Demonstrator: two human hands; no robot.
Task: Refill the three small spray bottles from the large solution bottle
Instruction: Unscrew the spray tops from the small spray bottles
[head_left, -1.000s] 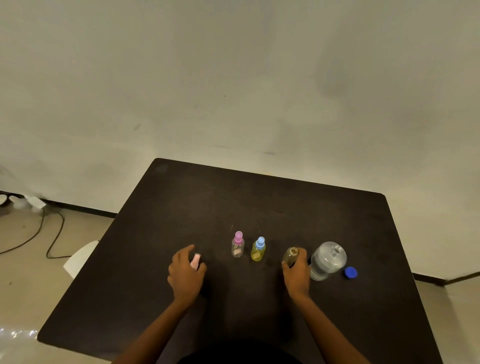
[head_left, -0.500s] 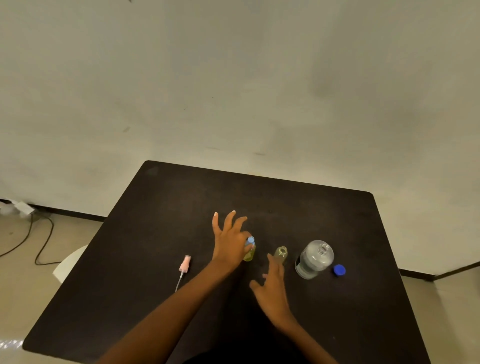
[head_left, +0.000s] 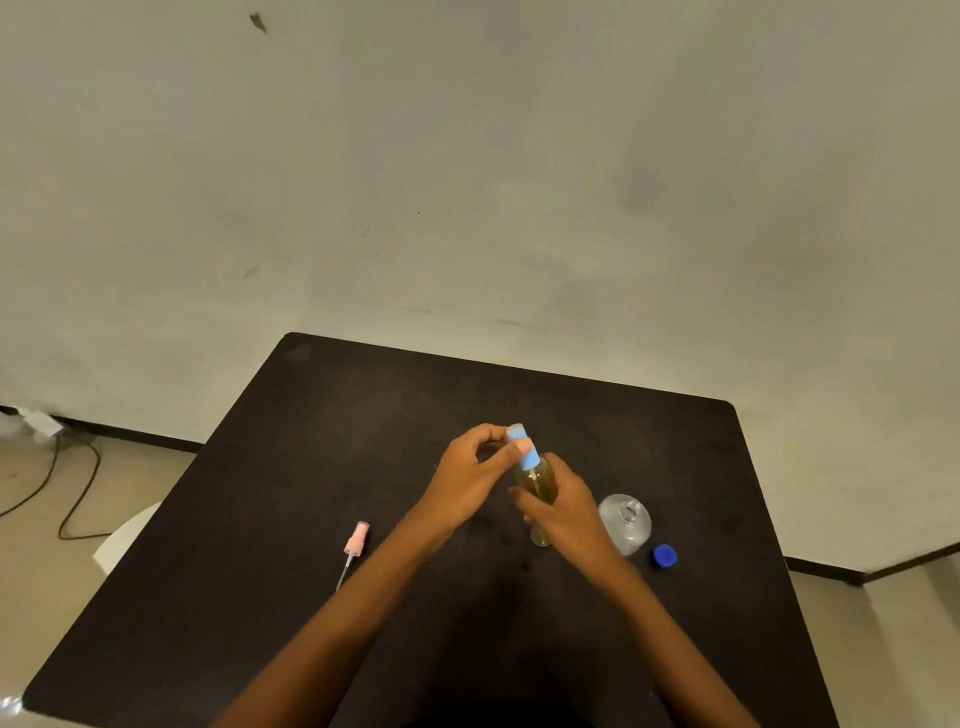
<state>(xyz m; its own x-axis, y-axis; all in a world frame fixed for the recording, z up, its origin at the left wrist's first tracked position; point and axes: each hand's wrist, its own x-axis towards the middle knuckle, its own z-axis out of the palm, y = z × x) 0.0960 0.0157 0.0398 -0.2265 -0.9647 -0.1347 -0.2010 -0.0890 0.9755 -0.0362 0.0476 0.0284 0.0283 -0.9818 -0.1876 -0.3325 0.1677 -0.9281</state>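
Observation:
Above the dark table (head_left: 322, 415), my right hand (head_left: 563, 512) grips the body of a small yellowish spray bottle (head_left: 537, 483). My left hand (head_left: 467, 480) pinches its blue spray cap (head_left: 524, 449) between thumb and fingers. Below my right hand a second small bottle (head_left: 540, 538) shows only its base. The large clear solution bottle (head_left: 626, 522) stands uncapped just right of my right hand, its blue cap (head_left: 665, 556) lying beside it. A pink spray head (head_left: 356, 543) with its thin tube lies on the table to the left. The pink-capped bottle is hidden behind my hands.
A plain wall rises behind the table. On the floor at the left lie a cable (head_left: 78, 499) and a white plug strip (head_left: 39, 423). A pale object (head_left: 124, 535) pokes out beside the table's left edge.
My left hand left the pink spray head on the table and came across to the blue-capped bottle. My right hand let go of the open bottle and now holds the blue-capped one, lifted.

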